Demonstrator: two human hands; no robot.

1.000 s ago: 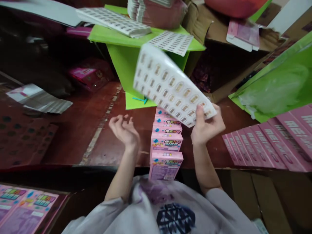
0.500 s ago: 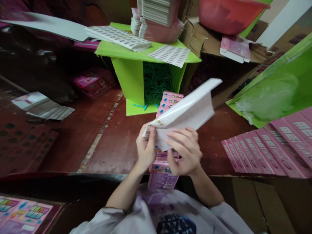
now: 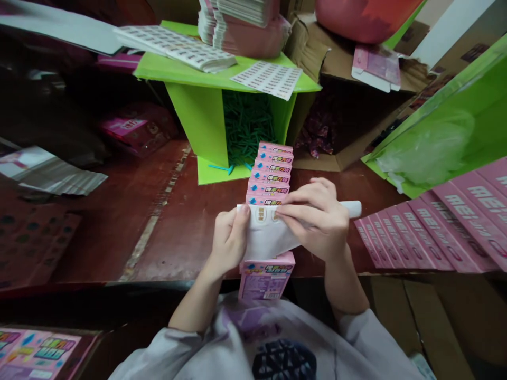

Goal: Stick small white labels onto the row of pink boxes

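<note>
A folded white sticker sheet (image 3: 267, 240) with small gold-brown labels along its upper edge is held level in front of me. My left hand (image 3: 229, 237) pinches its left end between thumb and fingers. My right hand (image 3: 320, 219) has thumb and fingertips closed at the upper edge, beside a label; whether a label is lifted there cannot be made out. The sheet's far end pokes out to the right of that hand. Beneath it runs a row of pink boxes (image 3: 270, 177), partly hidden by the sheet. The nearest pink box (image 3: 265, 279) stands at the table edge.
A green stand (image 3: 204, 121) holds green plastic pieces (image 3: 247, 126); a loose sticker sheet (image 3: 269, 79) and a sheet stack (image 3: 178, 47) lie on top. More pink boxes (image 3: 431, 232) line the right. A paper stack (image 3: 55, 171) lies left, and a red basin (image 3: 368, 18) sits at the back.
The sticker sheet has come down from a raised slant to nearly level, its labels facing me. My right hand has moved right and up, fingertips now at the label edge.
</note>
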